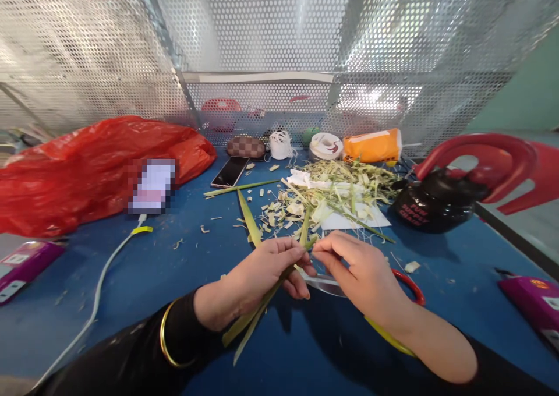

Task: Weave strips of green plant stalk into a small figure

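Observation:
My left hand (257, 276) is closed round long green leaf strips (251, 326) that run down past my wrist. My right hand (362, 268) pinches the upper end of the same strips, fingertips meeting those of the left. Under my right hand lie scissors with red handles (408, 285); their blades show between the two hands. One strip (248, 218) sticks up and away from the fingers. A gold bangle (166, 340) circles my left wrist.
A heap of leaf cuttings (336, 192) lies on white paper on the blue table (144, 268). A red plastic bag (87, 163) sits left, a phone (230, 172) and white cable (105, 273) nearby, a black-and-red bag (441, 201) right, purple boxes (535, 303) at both edges. Perforated metal walls rise behind.

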`<state>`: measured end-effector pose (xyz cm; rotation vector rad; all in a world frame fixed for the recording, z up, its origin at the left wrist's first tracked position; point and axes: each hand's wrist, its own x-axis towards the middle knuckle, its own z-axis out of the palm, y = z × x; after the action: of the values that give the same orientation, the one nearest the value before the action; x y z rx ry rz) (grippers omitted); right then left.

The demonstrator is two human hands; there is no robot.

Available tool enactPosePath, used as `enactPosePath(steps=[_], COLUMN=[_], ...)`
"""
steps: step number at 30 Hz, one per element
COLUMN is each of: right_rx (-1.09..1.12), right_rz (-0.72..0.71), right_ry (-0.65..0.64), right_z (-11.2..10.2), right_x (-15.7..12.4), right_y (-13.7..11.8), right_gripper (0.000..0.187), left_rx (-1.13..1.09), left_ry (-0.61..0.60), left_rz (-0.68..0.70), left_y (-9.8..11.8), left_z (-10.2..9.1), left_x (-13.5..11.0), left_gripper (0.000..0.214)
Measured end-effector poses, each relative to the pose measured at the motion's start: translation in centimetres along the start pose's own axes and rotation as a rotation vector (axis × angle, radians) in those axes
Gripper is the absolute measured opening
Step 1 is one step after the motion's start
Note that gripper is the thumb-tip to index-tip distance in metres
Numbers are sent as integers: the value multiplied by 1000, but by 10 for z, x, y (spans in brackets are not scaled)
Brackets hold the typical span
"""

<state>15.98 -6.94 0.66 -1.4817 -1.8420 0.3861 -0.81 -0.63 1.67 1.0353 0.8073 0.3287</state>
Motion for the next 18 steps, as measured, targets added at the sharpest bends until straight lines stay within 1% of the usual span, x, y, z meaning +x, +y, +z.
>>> enactPosePath(steps=[3, 6, 9, 11, 14, 18], right_rx=[-25, -69, -173, -265, -380, -436], right_rz=[-20, -44, -81, -134, -204, -258], right_ry=[1, -19, -69, -101, -116, -65], right_z=[0, -3, -8, -12, -14, -12], right_x=[0, 2, 3, 3, 1, -3], right_y=[3, 6, 8, 7, 6, 6], right_gripper=[15, 14, 16, 20, 23, 24], left_rx=[-1, 45, 101, 126, 153, 211], left_ry=[40, 113, 172, 194, 215, 224], left_rz=[30, 74, 116, 135, 125, 93], left_y=[0, 0, 1, 1, 1, 1], left_z=[0, -1, -2, -2, -2, -1], left_x=[0, 0, 0, 0, 1, 3], left_gripper=[22, 19, 20, 18, 14, 10])
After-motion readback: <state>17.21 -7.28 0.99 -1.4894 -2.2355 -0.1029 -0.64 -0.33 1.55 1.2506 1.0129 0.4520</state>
